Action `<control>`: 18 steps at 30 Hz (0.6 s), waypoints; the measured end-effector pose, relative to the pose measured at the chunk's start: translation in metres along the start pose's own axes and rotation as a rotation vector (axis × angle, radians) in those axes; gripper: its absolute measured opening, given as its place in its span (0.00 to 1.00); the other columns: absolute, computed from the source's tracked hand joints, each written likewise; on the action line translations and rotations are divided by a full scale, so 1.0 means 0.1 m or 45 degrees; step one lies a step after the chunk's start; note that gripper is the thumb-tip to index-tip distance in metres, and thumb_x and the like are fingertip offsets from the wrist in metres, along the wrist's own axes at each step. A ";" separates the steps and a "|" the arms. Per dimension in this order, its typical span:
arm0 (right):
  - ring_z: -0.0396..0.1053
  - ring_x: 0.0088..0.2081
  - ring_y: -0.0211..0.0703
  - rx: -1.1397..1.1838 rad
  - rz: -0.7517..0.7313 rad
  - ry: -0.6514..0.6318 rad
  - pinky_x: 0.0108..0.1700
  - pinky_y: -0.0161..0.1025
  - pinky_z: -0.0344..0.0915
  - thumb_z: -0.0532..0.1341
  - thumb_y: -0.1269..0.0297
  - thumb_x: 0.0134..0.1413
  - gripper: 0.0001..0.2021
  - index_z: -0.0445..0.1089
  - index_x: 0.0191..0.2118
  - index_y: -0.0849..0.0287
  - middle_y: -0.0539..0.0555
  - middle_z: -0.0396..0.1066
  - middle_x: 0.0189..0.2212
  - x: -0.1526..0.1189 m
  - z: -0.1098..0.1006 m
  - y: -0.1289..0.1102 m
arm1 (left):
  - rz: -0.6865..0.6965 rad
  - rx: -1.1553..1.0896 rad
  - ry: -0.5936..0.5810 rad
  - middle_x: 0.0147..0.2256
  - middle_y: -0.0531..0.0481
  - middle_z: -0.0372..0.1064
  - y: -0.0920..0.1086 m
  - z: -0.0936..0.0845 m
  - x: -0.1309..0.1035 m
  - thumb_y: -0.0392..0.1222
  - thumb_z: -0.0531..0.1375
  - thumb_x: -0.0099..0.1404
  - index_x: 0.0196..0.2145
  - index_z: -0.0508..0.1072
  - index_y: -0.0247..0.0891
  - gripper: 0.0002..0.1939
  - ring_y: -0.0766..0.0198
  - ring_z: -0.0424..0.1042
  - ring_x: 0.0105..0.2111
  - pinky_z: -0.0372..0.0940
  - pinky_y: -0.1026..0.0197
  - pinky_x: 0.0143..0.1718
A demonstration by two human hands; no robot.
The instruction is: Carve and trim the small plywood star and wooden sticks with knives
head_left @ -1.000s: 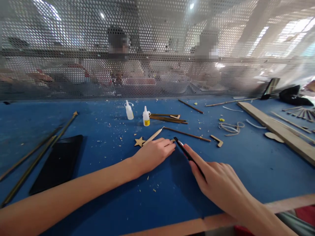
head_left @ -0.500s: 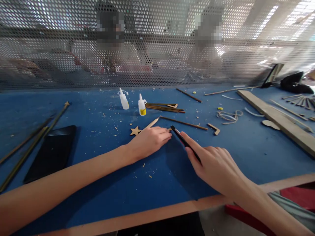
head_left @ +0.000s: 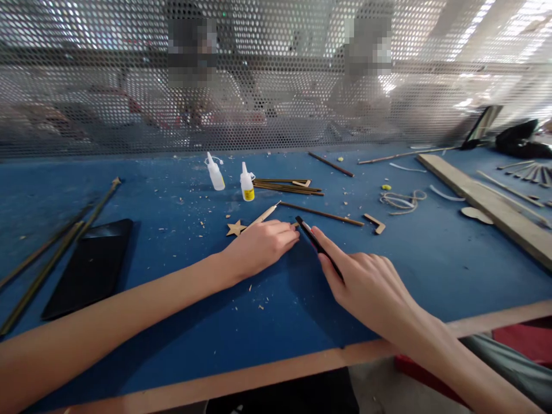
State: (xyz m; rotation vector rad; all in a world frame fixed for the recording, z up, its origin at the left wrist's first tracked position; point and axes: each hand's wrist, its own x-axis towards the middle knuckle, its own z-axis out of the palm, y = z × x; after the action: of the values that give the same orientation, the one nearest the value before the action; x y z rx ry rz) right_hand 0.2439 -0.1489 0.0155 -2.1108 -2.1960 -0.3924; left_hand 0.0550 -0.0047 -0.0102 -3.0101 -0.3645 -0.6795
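Observation:
My left hand (head_left: 262, 248) rests on the blue table (head_left: 181, 339), its fingers together over a small wooden piece whose end barely shows at the fingertips. Gripped in my right hand (head_left: 366, 282) is a black knife-like tool (head_left: 311, 234), its tip beside my left fingertips. A wooden star (head_left: 236, 228) and a pointed light stick (head_left: 264, 215) lie just behind my left hand. Beyond them stand two white glue bottles (head_left: 215, 175), one with a yellow label (head_left: 247, 187). A thin brown stick (head_left: 321, 213) lies behind the tool tip.
A dark phone (head_left: 92, 267) and long sticks (head_left: 47, 267) lie at the left. Brown sticks (head_left: 287, 187) are bundled beside the bottles. String (head_left: 401, 202), an L-shaped piece (head_left: 375, 223) and a long wooden plank (head_left: 487, 204) are at the right. A perforated screen (head_left: 276, 98) stands behind, people beyond it.
My right hand and the black tool have shifted slightly left, closer to my left fingertips. My left hand stays in nearly the same place. The view has shifted a little.

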 end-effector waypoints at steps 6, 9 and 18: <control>0.71 0.18 0.45 -0.016 -0.026 0.012 0.23 0.37 0.48 0.49 0.60 0.69 0.26 0.57 0.70 0.51 0.50 0.73 0.18 -0.04 -0.07 -0.01 | 0.002 0.027 0.001 0.43 0.43 0.78 0.00 0.01 0.01 0.38 0.49 0.78 0.45 0.77 0.32 0.16 0.58 0.77 0.45 0.71 0.55 0.49; 0.72 0.19 0.45 0.005 -0.019 -0.005 0.23 0.37 0.49 0.49 0.59 0.69 0.26 0.57 0.70 0.51 0.50 0.73 0.18 -0.04 -0.07 0.00 | 0.018 0.023 0.005 0.43 0.44 0.78 -0.01 0.02 0.01 0.38 0.50 0.78 0.46 0.77 0.33 0.15 0.58 0.77 0.45 0.71 0.56 0.48; 0.75 0.24 0.47 0.054 0.026 -0.105 0.25 0.37 0.53 0.49 0.59 0.71 0.26 0.53 0.71 0.48 0.51 0.76 0.22 0.08 -0.01 0.02 | 0.029 -0.017 0.097 0.44 0.44 0.79 -0.03 0.02 0.02 0.40 0.49 0.78 0.44 0.78 0.33 0.18 0.60 0.78 0.43 0.72 0.58 0.47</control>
State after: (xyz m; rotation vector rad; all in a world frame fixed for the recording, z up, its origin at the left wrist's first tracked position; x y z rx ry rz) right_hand 0.2455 -0.1416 0.0187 -2.1631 -2.2032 -0.2597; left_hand 0.0569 -0.0015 -0.0116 -2.9849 -0.3231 -0.7954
